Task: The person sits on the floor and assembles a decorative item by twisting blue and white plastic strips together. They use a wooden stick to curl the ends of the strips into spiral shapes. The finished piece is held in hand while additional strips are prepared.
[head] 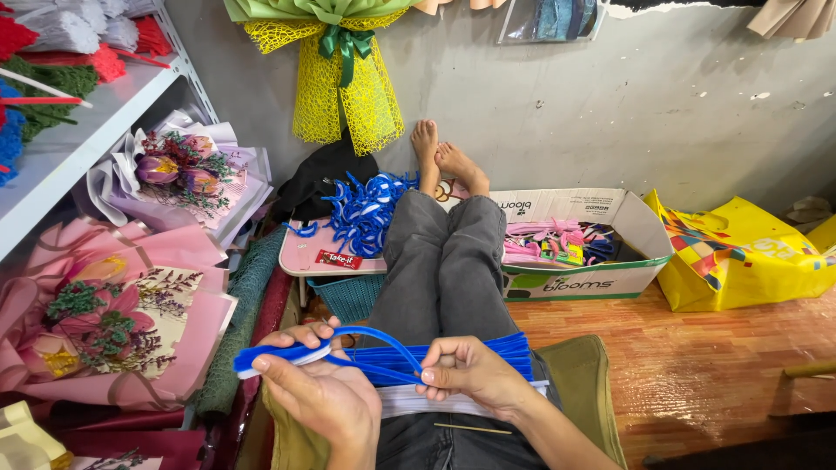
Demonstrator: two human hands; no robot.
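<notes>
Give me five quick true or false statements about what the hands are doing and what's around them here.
1. Both hands hold blue pipe cleaners. True.
2. A bundle of blue pipe cleaners lies across the lap. True.
3. The cardboard box sits left of the legs. False: it sits to their right.
4. The yellow bag hangs on the wall. False: it stands on the wooden floor.
5. Pink-wrapped bouquets lie at the left. True.

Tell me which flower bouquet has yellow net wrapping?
The bouquet leaning against the grey wall, tied with a green ribbon. The pink paper bouquets on the left have no netting.
</notes>
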